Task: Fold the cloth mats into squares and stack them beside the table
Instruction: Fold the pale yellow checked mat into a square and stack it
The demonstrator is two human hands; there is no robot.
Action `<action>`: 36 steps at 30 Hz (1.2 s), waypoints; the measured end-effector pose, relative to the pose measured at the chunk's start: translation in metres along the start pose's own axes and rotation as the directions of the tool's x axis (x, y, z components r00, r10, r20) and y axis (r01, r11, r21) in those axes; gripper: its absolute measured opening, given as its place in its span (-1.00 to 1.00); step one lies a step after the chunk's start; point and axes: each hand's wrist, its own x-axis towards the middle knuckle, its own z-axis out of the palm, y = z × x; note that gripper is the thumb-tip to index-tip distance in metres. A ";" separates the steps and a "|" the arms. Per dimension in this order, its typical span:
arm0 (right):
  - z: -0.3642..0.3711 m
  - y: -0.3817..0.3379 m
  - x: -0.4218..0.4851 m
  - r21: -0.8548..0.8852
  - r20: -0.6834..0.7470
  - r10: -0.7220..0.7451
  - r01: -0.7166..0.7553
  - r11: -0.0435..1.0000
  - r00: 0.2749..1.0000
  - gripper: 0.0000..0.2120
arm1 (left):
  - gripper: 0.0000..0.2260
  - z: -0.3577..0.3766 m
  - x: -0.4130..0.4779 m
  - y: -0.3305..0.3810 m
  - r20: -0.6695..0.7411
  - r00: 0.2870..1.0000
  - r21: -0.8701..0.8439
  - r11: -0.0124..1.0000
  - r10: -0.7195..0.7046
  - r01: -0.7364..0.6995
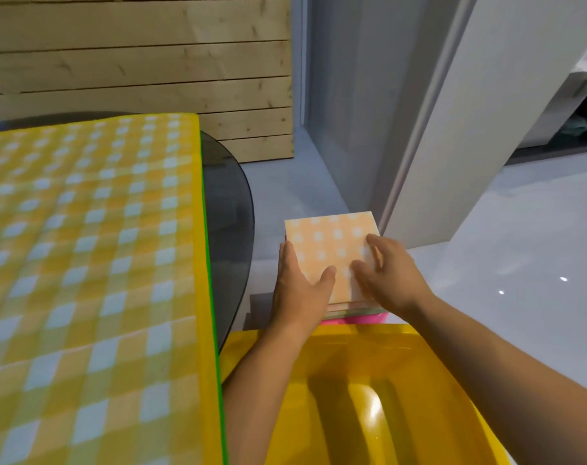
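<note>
Fingers of our left hand: we are gripping the left edge of the folded orange checked mat, with the thumb lying on top.
Fingers of our right hand: we are resting them spread and released on the mat's right side, grasping nothing.
Orange mat: it is sitting on top of the stack of folded mats, beside the counter.
Counter: a yellow checked mat is lying spread across it.
Near side: a yellow plastic seat is standing just before the stack.
</note>
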 end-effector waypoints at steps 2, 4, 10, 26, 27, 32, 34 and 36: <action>0.004 0.003 -0.001 0.024 -0.013 -0.005 0.006 1.000 1.000 -0.48 | -0.29 0.002 -0.001 -0.002 -0.003 1.000 0.039 0.999 -0.014 0.014; 0.008 0.004 -0.004 0.028 -0.034 -0.012 0.013 1.000 0.999 -0.50 | -0.28 0.004 -0.004 -0.002 -0.007 1.000 0.056 0.998 -0.018 0.018; 0.015 0.009 -0.006 0.061 -0.037 0.001 0.001 0.998 0.999 -0.52 | -0.29 0.008 -0.004 -0.006 -0.011 1.000 0.039 0.999 -0.020 0.020; -0.068 -0.025 -0.057 0.103 -0.141 -0.047 0.062 0.993 0.989 -0.67 | -0.40 0.003 -0.086 0.032 -0.104 0.988 -0.111 0.986 0.111 -0.122; -0.077 -0.032 -0.068 0.120 -0.140 -0.059 0.077 0.990 0.988 -0.70 | -0.42 0.000 -0.098 0.040 -0.106 0.988 -0.141 0.982 0.110 -0.124; -0.122 -0.073 -0.123 0.147 -0.162 -0.108 0.132 0.980 0.981 -0.76 | -0.46 -0.025 -0.156 0.087 -0.093 0.990 -0.298 0.945 0.109 -0.132; -0.134 -0.093 -0.142 0.171 -0.169 -0.128 0.157 0.973 0.977 -0.78 | -0.46 -0.047 -0.170 0.104 -0.097 0.988 -0.313 0.938 0.123 -0.147; -0.141 -0.117 -0.158 0.187 -0.168 -0.171 0.202 0.961 0.971 -0.81 | -0.46 -0.079 -0.177 0.118 -0.112 0.983 -0.302 0.938 0.142 -0.170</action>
